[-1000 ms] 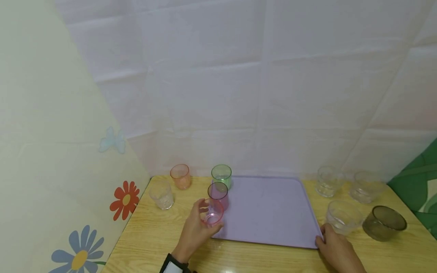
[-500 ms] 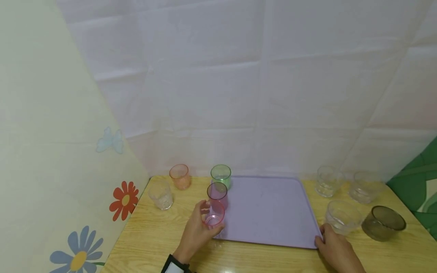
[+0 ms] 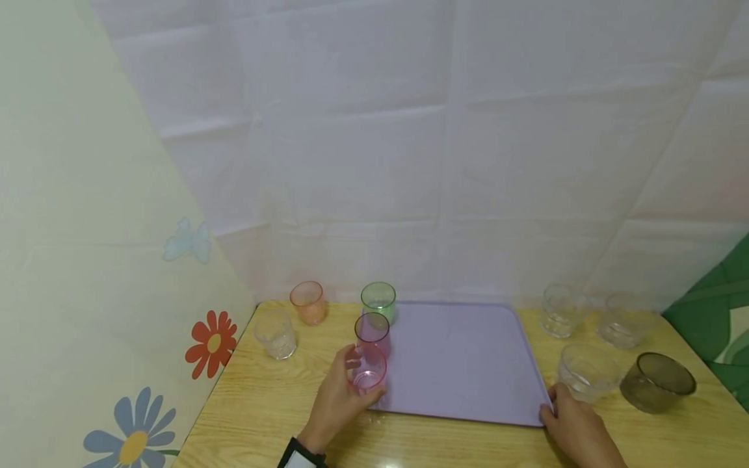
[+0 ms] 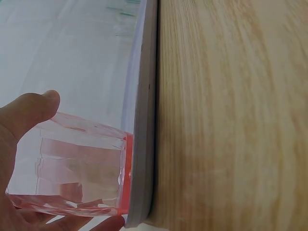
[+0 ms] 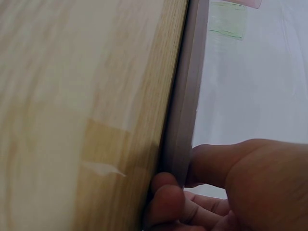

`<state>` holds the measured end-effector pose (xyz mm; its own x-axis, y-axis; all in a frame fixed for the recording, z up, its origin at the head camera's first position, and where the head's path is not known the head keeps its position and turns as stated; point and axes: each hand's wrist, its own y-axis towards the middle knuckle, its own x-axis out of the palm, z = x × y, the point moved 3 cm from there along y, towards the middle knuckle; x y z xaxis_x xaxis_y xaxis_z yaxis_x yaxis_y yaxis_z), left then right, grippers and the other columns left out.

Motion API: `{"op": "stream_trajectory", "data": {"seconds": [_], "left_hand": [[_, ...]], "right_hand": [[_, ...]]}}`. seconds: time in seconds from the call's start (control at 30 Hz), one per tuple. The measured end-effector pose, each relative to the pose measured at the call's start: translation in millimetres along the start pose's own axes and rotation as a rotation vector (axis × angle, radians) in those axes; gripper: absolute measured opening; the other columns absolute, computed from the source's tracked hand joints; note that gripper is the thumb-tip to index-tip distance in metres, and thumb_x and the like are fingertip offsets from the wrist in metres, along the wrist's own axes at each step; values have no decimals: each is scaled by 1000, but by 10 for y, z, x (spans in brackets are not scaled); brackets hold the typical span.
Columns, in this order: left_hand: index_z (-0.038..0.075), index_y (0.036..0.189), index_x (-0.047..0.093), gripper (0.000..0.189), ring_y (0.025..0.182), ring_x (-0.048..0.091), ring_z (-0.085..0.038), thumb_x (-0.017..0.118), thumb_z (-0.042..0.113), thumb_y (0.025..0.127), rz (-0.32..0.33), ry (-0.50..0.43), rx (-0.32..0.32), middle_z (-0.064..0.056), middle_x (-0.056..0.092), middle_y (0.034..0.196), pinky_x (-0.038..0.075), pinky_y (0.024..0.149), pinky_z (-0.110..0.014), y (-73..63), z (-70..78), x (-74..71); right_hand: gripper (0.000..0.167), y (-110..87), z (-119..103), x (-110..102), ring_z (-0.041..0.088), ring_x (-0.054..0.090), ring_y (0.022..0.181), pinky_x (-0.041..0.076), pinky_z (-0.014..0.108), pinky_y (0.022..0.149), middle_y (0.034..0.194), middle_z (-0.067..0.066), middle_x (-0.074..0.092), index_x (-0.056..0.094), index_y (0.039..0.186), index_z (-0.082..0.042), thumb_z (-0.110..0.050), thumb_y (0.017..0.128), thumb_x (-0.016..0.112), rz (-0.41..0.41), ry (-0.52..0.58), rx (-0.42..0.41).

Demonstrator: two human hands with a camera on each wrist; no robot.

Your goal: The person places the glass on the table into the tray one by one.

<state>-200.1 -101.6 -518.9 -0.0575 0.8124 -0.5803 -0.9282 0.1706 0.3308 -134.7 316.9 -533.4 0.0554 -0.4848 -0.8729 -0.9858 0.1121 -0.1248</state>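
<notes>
My left hand (image 3: 335, 404) holds a clear pink cup (image 3: 371, 365) at the front left corner of a lilac tray (image 3: 462, 364), thumb on one side and fingers on the other. In the left wrist view the pink cup (image 4: 79, 166) has its red-edged end right at the tray's edge (image 4: 144, 110). Directly behind it stands a purple cup (image 3: 374, 335) with a dark rim, and behind that a green cup (image 3: 379, 300), both along the tray's left side. At the front right corner, my right hand (image 3: 576, 422) pinches the tray's edge (image 5: 185, 96) between thumb and fingers.
To the left of the tray, an orange cup (image 3: 309, 304) and a clear cup (image 3: 278, 337) stand on the wooden table (image 3: 234, 409). On the right are several clear glass vessels, one a bowl (image 3: 588, 374), and a smoky brown bowl (image 3: 657, 383). A white sheet (image 3: 409, 162) hangs behind.
My left hand has shifted slightly right and toward me with the pink cup. The right hand keeps its hold on the tray corner, and the other cups stand as before.
</notes>
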Motion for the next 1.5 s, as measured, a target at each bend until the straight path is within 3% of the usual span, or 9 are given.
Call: {"op": "stream_trajectory", "data": {"seconds": [0.3, 0.73, 1.1, 1.3, 1.5], "left_hand": [[6, 149, 47, 95, 117, 71, -27, 97, 39, 75, -36, -3, -27, -10, 67, 136, 62, 94, -39, -27, -1, 26], [7, 147, 48, 92, 116, 72, -27, 97, 39, 76, -36, 13, -17, -9, 68, 135, 63, 93, -39, -47, 3, 45], [5, 155, 38, 106, 125, 66, -27, 97, 43, 75, -65, 25, -60, -9, 65, 137, 59, 101, -48, -39, -16, 24], [-1, 157, 37, 93, 122, 67, -28, 81, 49, 92, -29, 46, -41, -13, 64, 139, 60, 98, -48, -66, -15, -77], [1, 154, 44, 60, 126, 66, -26, 63, 35, 108, 72, -1, -32, -10, 65, 137, 60, 99, -44, -50, -21, -260]], "right_hand": [[20, -14, -20, -3, 23, 52, 66, 44, 41, 61, 70, 3, 51, 53, 105, 5, -12, 99, 62, 12, 0, 0], [20, -28, -29, -12, 23, 51, 66, 44, 41, 61, 71, 3, 51, 53, 105, 5, -11, 98, 62, 5, 2, 1], [21, 2, -9, -2, 22, 52, 66, 44, 40, 61, 72, 3, 52, 53, 106, 5, -12, 100, 61, -23, 7, 9], [21, -8, -18, -7, 23, 52, 67, 45, 41, 61, 71, 3, 51, 53, 106, 5, -12, 100, 61, -17, 5, 4], [20, -35, -39, -25, 24, 52, 67, 45, 41, 61, 70, 3, 50, 52, 105, 4, -12, 100, 61, -12, 2, 4]]}}
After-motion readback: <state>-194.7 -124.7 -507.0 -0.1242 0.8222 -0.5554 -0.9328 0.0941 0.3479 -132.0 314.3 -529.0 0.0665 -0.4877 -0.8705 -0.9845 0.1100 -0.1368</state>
